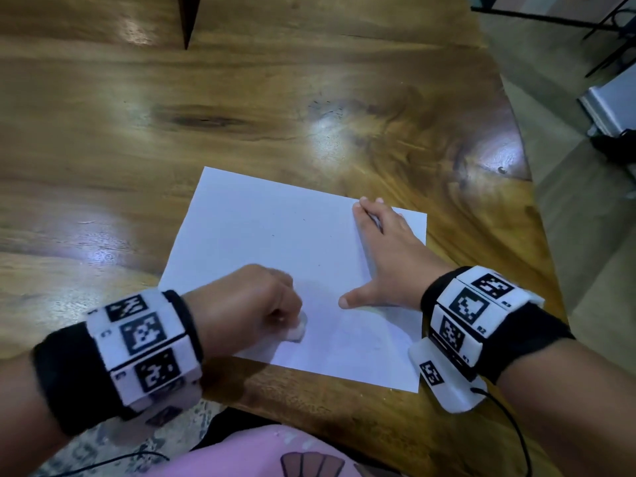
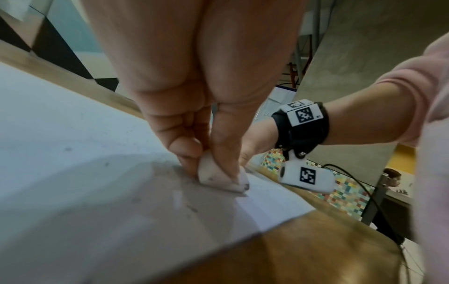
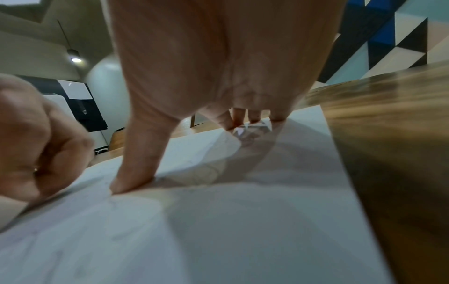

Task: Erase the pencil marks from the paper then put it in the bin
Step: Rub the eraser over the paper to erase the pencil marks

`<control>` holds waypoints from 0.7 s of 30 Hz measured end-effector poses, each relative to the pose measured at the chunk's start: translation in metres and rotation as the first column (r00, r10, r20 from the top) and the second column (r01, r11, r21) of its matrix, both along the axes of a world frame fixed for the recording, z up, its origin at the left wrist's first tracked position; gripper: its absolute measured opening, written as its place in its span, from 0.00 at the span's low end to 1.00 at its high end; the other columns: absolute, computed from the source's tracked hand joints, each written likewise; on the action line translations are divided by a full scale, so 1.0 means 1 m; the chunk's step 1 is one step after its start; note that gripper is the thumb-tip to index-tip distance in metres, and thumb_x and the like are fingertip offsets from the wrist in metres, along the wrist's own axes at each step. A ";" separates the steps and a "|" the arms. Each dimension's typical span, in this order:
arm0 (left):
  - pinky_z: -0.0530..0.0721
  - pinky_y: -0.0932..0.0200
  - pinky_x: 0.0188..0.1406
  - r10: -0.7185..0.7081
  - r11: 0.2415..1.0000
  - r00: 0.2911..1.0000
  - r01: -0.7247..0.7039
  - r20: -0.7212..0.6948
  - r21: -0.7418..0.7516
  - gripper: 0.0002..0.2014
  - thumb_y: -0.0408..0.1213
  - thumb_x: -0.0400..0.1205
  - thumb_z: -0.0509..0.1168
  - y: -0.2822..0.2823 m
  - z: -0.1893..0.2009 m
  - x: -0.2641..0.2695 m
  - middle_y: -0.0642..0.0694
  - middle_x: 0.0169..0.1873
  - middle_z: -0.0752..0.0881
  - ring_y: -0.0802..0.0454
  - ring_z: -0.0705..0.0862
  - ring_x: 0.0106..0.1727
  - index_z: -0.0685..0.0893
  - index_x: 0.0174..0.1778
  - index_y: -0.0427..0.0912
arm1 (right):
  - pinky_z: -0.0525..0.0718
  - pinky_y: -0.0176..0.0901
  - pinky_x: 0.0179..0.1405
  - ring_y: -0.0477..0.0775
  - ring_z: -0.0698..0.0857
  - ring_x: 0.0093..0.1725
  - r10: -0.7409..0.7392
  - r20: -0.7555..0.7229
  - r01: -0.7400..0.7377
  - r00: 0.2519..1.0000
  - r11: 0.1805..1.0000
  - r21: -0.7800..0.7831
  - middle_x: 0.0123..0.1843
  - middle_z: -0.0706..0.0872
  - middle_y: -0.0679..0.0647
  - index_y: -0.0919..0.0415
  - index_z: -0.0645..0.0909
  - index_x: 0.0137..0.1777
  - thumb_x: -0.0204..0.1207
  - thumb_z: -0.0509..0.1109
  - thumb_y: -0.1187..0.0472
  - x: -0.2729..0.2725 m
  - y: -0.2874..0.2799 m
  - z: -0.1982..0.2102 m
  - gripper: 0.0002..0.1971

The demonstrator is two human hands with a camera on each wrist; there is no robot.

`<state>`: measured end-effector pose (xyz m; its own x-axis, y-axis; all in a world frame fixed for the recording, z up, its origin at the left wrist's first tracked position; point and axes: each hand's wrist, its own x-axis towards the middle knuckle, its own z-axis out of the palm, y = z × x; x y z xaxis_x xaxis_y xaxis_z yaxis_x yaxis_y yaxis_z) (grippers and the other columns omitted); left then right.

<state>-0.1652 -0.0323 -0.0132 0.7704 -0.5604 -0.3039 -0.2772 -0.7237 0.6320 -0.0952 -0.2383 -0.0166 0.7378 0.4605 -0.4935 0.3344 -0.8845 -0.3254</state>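
A white sheet of paper lies on the wooden table near its front edge. My left hand pinches a white eraser and presses it on the paper's near left part; the left wrist view shows the eraser between thumb and fingers, with grey smudges and crumbs around it. My right hand lies flat on the paper's right side, fingers straight and thumb spread, holding the sheet down. In the right wrist view the right thumb and fingertips press on the paper. Faint pencil marks remain near the thumb.
The table's right edge curves off to the floor close beside my right hand. A dark pointed crack shows at the table's far side. My pink clothing is at the near edge. No bin is in view.
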 end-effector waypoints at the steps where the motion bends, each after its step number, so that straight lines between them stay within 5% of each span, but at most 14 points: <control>1: 0.68 0.72 0.30 0.012 1.000 0.999 -0.011 0.033 -0.007 0.04 0.37 0.68 0.67 -0.002 0.000 0.006 0.53 0.27 0.80 0.55 0.79 0.31 0.83 0.27 0.44 | 0.43 0.43 0.81 0.48 0.33 0.82 0.002 0.003 -0.002 1.000 1.000 -0.004 0.83 0.34 0.43 0.57 0.33 0.83 0.59 0.79 0.37 0.000 0.000 0.000 0.67; 5: 0.66 0.60 0.33 0.125 0.992 0.987 -0.128 0.097 0.023 0.06 0.41 0.72 0.70 -0.019 0.001 0.039 0.47 0.33 0.80 0.50 0.77 0.36 0.85 0.34 0.42 | 0.43 0.45 0.82 0.48 0.33 0.82 0.002 0.011 -0.002 1.000 1.000 -0.015 0.84 0.34 0.44 0.57 0.33 0.83 0.58 0.79 0.36 0.001 0.000 -0.001 0.68; 8: 0.68 0.63 0.32 0.045 0.999 0.996 -0.045 0.080 -0.010 0.09 0.39 0.73 0.69 -0.014 -0.001 0.019 0.51 0.28 0.78 0.54 0.76 0.31 0.79 0.28 0.45 | 0.43 0.43 0.82 0.47 0.33 0.82 -0.007 0.002 0.007 1.000 1.000 -0.007 0.83 0.34 0.43 0.56 0.33 0.83 0.57 0.80 0.37 0.001 0.000 -0.002 0.68; 11: 0.71 0.71 0.30 0.055 0.998 0.994 -0.059 -0.091 -0.035 0.06 0.33 0.74 0.67 -0.005 0.000 -0.003 0.55 0.29 0.76 0.63 0.77 0.29 0.84 0.34 0.48 | 0.43 0.42 0.81 0.46 0.33 0.82 -0.009 0.001 0.009 1.000 1.000 0.007 0.83 0.34 0.42 0.56 0.34 0.83 0.57 0.80 0.37 0.001 -0.001 -0.003 0.68; 17: 0.77 0.57 0.38 0.030 1.000 0.993 -0.030 0.115 -0.002 0.05 0.33 0.72 0.64 -0.024 -0.002 0.022 0.42 0.38 0.83 0.45 0.82 0.40 0.85 0.35 0.40 | 0.44 0.44 0.82 0.48 0.33 0.83 -0.005 0.011 0.005 1.000 1.000 0.003 0.83 0.35 0.43 0.56 0.34 0.83 0.57 0.80 0.36 0.001 -0.001 -0.004 0.68; 21: 0.73 0.63 0.31 -0.009 1.000 0.998 0.008 0.058 0.007 0.07 0.34 0.72 0.67 -0.006 -0.005 -0.005 0.53 0.29 0.75 0.55 0.77 0.31 0.80 0.28 0.44 | 0.44 0.44 0.82 0.47 0.33 0.82 -0.008 0.002 0.008 1.000 1.000 0.014 0.84 0.35 0.43 0.56 0.34 0.83 0.58 0.80 0.37 0.000 -0.001 -0.003 0.68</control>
<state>-0.1702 -0.0381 -0.0185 0.7822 -0.5649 -0.2629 -0.3192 -0.7257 0.6094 -0.0949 -0.2394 -0.0193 0.7429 0.4614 -0.4850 0.3279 -0.8825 -0.3373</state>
